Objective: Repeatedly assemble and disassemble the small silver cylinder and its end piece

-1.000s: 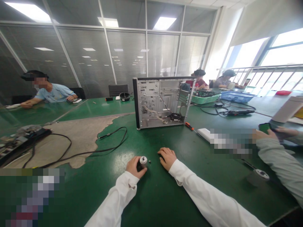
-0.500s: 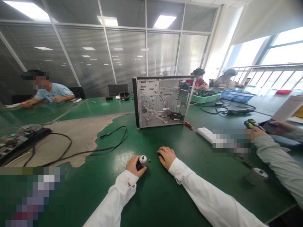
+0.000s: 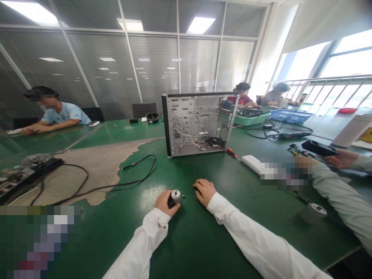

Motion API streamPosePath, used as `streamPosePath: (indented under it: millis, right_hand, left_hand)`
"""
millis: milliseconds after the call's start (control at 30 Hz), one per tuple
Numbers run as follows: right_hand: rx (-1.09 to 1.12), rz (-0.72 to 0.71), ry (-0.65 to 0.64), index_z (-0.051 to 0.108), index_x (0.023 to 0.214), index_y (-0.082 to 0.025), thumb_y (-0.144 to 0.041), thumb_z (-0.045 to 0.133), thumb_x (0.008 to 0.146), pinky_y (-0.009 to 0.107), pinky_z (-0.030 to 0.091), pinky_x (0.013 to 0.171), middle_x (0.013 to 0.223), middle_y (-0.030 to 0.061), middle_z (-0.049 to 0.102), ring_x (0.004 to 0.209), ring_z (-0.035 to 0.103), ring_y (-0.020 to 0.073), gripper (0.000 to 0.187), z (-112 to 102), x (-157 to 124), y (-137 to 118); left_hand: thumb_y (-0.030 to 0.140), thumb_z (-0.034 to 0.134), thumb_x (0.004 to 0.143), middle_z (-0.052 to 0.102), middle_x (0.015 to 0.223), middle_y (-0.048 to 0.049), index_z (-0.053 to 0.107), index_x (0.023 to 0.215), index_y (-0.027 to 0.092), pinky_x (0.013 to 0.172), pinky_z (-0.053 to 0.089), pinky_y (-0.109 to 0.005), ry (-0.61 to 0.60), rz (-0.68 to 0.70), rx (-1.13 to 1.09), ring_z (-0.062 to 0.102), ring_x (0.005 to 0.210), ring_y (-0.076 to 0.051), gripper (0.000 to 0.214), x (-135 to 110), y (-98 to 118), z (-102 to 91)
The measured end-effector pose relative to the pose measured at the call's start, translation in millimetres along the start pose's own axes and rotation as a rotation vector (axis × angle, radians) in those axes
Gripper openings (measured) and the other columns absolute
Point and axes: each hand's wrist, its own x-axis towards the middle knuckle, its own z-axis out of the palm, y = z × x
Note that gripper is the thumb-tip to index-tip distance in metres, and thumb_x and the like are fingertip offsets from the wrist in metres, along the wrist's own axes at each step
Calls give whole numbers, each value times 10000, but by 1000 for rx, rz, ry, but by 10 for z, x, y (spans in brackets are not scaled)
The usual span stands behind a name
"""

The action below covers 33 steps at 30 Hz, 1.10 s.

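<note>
My left hand point(image 3: 164, 203) is wrapped around an upright metal cylinder point(image 3: 176, 197), which stands on the green table. Dark holes show in its pale round top. Just to the right of the cylinder lies a tiny metal piece point(image 3: 183, 196), too small to name. My right hand point(image 3: 205, 191) rests palm down on the tabletop with loosely bent fingers and nothing visible in them. It lies to the right of the tiny piece, apart from it. Beyond both hands stands an open computer case point(image 3: 200, 124), with cables and a black fan inside.
A screwdriver point(image 3: 231, 153) and a white bar point(image 3: 251, 164) lie right of the case. A co-worker's hands at the right hold a black box point(image 3: 319, 148) and a small device point(image 3: 298, 150), near another metal cylinder point(image 3: 314, 213). A black cable point(image 3: 116, 188) crosses the left side.
My hands and the metal cylinder stay in place. At the right, the co-worker's hands have shifted, and the black box shows more fully. The person at the far left has brought their hands together.
</note>
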Motion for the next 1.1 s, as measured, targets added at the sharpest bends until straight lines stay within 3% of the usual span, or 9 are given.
streamPosePath:
  millis: [733, 933, 1100]
  right_hand:
    - [5, -6, 0, 491, 969, -198, -205, 403, 720, 316, 292, 765, 992, 56, 464, 932, 372, 176, 264, 2, -8, 1]
    - [164, -24, 124, 485, 960, -187, -154, 409, 689, 311, 329, 750, 969, 55, 487, 911, 410, 174, 283, -20, -10, -58]
    - [384, -141, 232, 464, 968, -182, -109, 375, 688, 296, 360, 759, 927, 53, 496, 836, 452, 142, 303, -56, -64, -255]
  left_hand:
    - [271, 582, 569, 554, 891, -72, 488, 903, 158, 741, 400, -354, 27, -30, -6, 513, 864, -226, 365, -1, 15, 16]
    - [286, 575, 580, 553, 890, -73, 483, 910, 155, 736, 402, -361, 4, -13, -9, 511, 859, -224, 367, -6, 6, 5]
    - [289, 572, 582, 552, 894, -78, 481, 913, 145, 740, 401, -355, 2, -9, 6, 512, 867, -226, 372, -10, 7, 6]
